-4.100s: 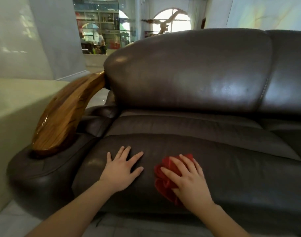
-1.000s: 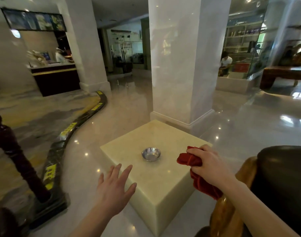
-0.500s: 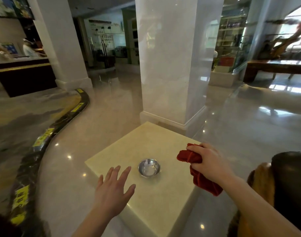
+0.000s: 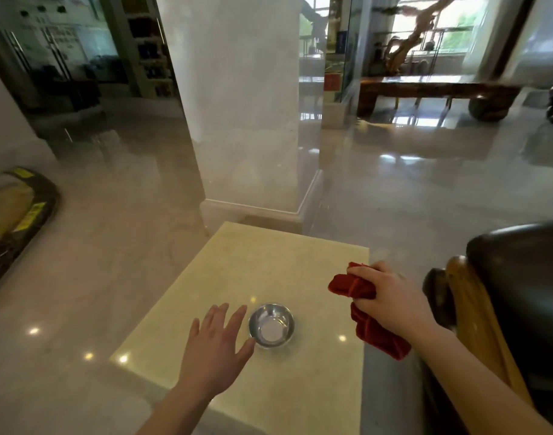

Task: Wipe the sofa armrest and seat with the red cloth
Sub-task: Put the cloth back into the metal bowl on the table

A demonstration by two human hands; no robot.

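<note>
Holding cloth (image 4: pixel 367 328) in right hand (image 4: pixel 391 296), head view, the only one: fingers (image 4: pixel 361 271) are clenched round the bunched middle. One wad sticks out left of the fist and the rest hangs below it toward the wrist. Long axis runs roughly up-left to down-right. Cloth sits over the right edge of the table (image 4: pixel 268 262) and looks clear of the top, touching only the hand.

Left hand (image 4: pixel 215 353) is released, fingers (image 4: pixel 234 318) straight and spread, palm down over the table, thumb just beside the bowl (image 4: pixel 271 324). Whether it touches the bowl, cannot tell.

Sofa (image 4: pixel 526 271) is at frame right, with its wooden armrest (image 4: pixel 466 312) just beside the right forearm. So the target lies right of the cloth hand. The right hand is much the nearer one, and the left is across the table from it.

Judgement: no wiping under way, since the cloth is off the sofa. Any next wipe needs a swing right onto the armrest. Seat not in view.
</note>
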